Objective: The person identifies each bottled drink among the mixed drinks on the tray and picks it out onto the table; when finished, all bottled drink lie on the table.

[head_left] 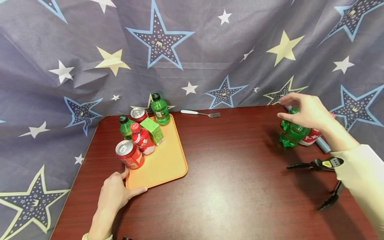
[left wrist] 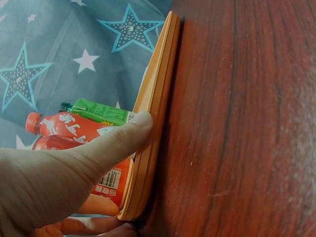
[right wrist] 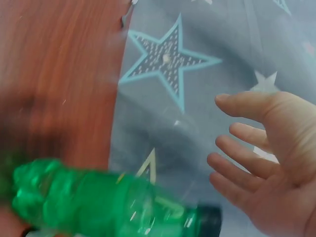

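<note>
My left hand (head_left: 115, 191) grips the near left corner of an orange tray (head_left: 165, 165), its thumb on the front rim and its other fingers round the side. Grouped on the tray's left and far parts are a red can (head_left: 131, 156), a red bottle (head_left: 144, 141), a green carton (head_left: 154, 130), a second red can (head_left: 139, 113) and two green bottles, one (head_left: 161, 110) at the far corner. At the far right my right hand (head_left: 307, 108) hovers over green bottles (head_left: 292, 136), fingers spread and holding nothing. In the right wrist view a green bottle (right wrist: 108, 200) with a black cap lies apart from the fingertips.
A white-handled fork (head_left: 199, 113) lies at the table's back edge. Behind the right forearm, a red item (head_left: 310, 137) and a blue-grey cylinder (head_left: 323, 145) are partly hidden. A star-patterned cloth (head_left: 186, 73) hangs behind the dark red wooden table (head_left: 228, 173).
</note>
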A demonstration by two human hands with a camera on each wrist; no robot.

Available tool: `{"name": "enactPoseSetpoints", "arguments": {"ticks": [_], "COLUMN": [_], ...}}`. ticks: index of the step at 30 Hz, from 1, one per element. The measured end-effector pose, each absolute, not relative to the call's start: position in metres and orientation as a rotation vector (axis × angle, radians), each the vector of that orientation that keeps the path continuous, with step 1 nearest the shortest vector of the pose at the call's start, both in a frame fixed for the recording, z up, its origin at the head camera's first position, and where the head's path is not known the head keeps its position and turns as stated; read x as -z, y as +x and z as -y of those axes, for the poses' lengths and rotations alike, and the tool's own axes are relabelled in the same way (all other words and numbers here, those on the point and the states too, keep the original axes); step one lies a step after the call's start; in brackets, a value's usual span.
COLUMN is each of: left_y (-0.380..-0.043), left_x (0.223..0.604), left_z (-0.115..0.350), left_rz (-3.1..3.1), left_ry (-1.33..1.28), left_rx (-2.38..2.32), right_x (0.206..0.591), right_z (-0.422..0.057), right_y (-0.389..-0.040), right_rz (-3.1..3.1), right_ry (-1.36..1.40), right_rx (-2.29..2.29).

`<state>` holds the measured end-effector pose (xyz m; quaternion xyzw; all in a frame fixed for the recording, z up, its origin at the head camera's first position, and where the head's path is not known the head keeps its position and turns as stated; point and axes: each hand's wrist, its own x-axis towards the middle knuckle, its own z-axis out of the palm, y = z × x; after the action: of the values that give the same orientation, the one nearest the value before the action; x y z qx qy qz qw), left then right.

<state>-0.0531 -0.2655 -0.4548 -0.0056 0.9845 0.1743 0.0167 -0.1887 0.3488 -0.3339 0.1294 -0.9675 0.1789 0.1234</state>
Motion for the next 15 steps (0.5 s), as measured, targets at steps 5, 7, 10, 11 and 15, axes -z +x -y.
{"name": "enactPoseSetpoints", "arguments": {"ticks": [5,7,10,11,15], "left_y": [-0.053,-0.053,-0.053,-0.053,-0.053], "left_x": [0.454,0.453,0.452,0.452,0.451], "left_z": [0.265,0.265,0.265,0.265,0.264], "left_rz": [-3.049,-3.046,-3.046,-3.046,-3.037], "left_ry": [-0.027,-0.034,-0.033,-0.033,-0.037], "left_rx": [-0.538,-0.536,-0.535,-0.535,-0.533], "right_x": [0.325,0.322,0.318,0.318,0.315], "right_z": [-0.324,-0.314,-0.297,-0.291,-0.269], "right_y": [-0.196,-0.200,-0.207,-0.209,-0.217], "right_rz": [2.814,2.804,2.784,2.779,2.758], "right_ry": [0.441,0.468,0.506,0.520,0.581], "right_rx": [-0.602,-0.635,-0.680,-0.692,-0.744]}}
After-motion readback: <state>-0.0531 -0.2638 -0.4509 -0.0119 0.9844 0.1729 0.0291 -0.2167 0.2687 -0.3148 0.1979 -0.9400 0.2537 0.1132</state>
